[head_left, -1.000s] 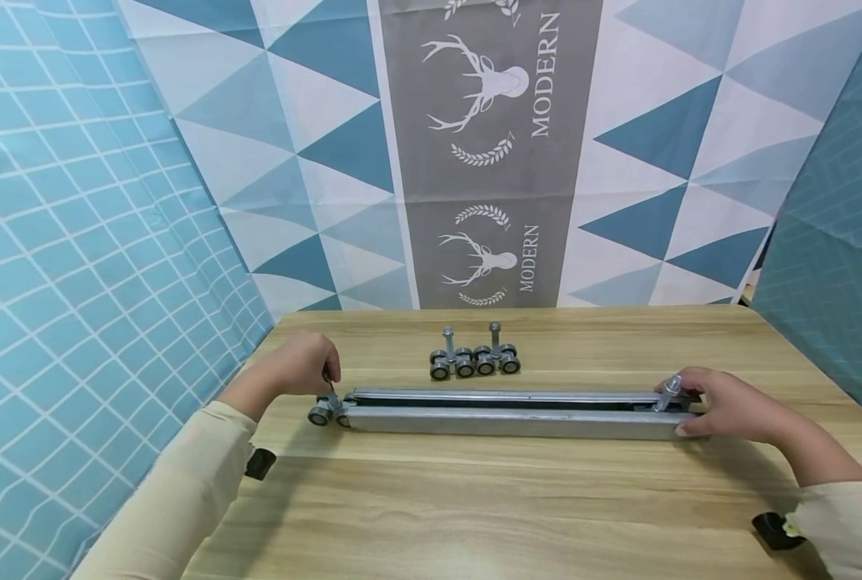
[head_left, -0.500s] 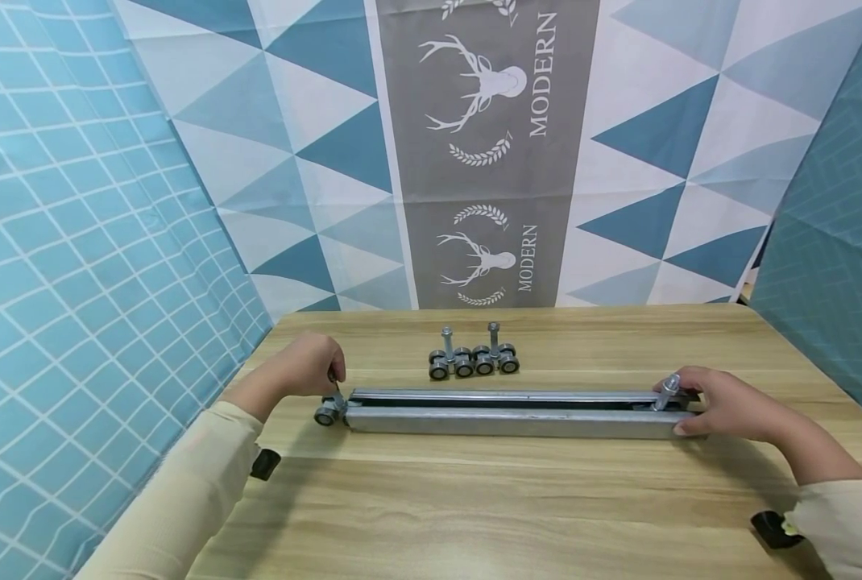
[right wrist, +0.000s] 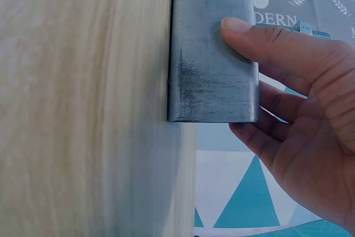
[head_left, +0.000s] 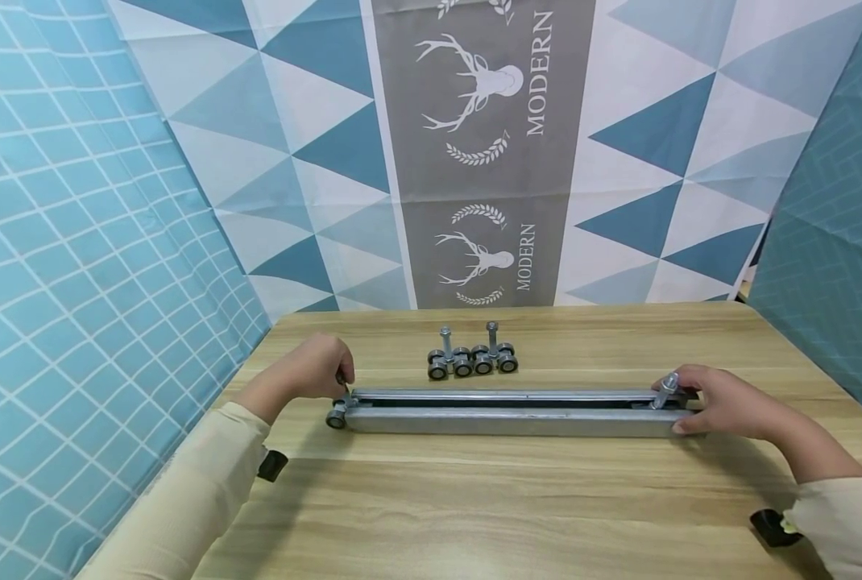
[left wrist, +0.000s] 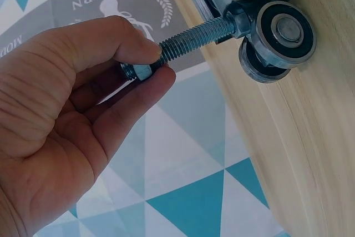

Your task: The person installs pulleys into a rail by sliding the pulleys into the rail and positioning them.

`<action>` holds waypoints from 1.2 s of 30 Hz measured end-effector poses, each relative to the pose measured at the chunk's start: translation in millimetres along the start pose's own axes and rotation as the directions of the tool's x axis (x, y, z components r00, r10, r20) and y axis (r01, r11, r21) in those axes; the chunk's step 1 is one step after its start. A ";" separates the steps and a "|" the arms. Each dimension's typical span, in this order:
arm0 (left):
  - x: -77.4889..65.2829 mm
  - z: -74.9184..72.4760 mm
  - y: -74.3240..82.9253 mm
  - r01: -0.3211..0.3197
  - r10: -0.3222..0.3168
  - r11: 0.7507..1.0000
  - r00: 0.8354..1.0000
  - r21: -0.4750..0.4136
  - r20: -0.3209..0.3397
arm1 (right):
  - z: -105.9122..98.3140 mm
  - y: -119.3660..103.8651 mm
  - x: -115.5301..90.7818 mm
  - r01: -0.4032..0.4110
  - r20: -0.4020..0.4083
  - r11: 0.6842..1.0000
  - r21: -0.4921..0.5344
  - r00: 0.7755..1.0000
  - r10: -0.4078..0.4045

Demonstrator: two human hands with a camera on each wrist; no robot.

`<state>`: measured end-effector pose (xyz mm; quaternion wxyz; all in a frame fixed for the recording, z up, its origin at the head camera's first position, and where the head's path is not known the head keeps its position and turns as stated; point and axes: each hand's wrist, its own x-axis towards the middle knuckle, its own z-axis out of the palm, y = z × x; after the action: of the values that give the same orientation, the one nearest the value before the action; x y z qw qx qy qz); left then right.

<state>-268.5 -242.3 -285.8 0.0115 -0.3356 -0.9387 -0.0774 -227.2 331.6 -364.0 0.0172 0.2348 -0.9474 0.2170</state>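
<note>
A long metal channel track [head_left: 511, 422] lies across the table with its slot facing up. At its left end, my left hand [head_left: 315, 366] pinches the threaded bolt [left wrist: 194, 40] of a roller trolley [head_left: 336, 417] between thumb and fingers, near the nut. Two of that trolley's wheels [left wrist: 285, 31] show outside the track's mouth; its other wheels are hidden inside. My right hand [head_left: 735, 407] grips the track's right end, thumb on the near side wall [right wrist: 213, 65]. Close to those fingers, the bolt of a second trolley [head_left: 666, 391] stands up from the slot.
Behind the track, two more roller trolleys [head_left: 463, 366] stand side by side with bolts upward. Wood-grain table [head_left: 474, 499] extends in front of the track. Patterned cloth [head_left: 489, 161] hangs behind the table, and blue checked cloth [head_left: 76, 282] hangs along the left.
My left hand has moved right, bringing the trolley against the track's left end, its leading wheels passing out of sight inside. The right hand keeps its hold on the track.
</note>
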 end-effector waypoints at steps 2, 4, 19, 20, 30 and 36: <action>0.2 0.4 1.8 -0.007 0.007 1.000 1.000 -0.002 0.001 | 0.1 -0.4 0.3 -0.001 0.003 1.000 0.001 1.000 0.001; 0.4 0.4 3.8 -0.017 0.017 1.000 1.000 -0.005 0.002 | 0.1 -0.8 0.5 -0.003 0.006 1.000 0.003 1.000 0.003; 5.0 4.1 10.6 -0.051 0.051 0.999 0.999 -0.001 -0.003 | -1.1 0.7 0.9 0.016 0.006 1.000 -0.002 1.000 -0.016; 5.1 4.2 11.2 -0.055 0.055 0.998 0.998 -0.003 -0.002 | -1.1 0.8 0.8 0.014 0.007 1.000 0.001 1.000 -0.014; 8.5 5.5 16.6 -0.053 0.053 0.999 0.999 0.009 -0.009 | -0.2 0.7 -0.2 -0.001 0.011 1.000 0.021 1.000 0.001; 9.7 6.2 20.3 -0.090 0.091 0.996 0.995 0.027 -0.045 | 0.1 0.4 -0.6 -0.001 0.005 1.000 0.022 1.000 0.001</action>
<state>-263.0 -219.7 -288.4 0.0410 -0.3758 -0.9229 -0.0728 -226.9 332.2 -364.3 0.0121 0.2350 -0.9451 0.2268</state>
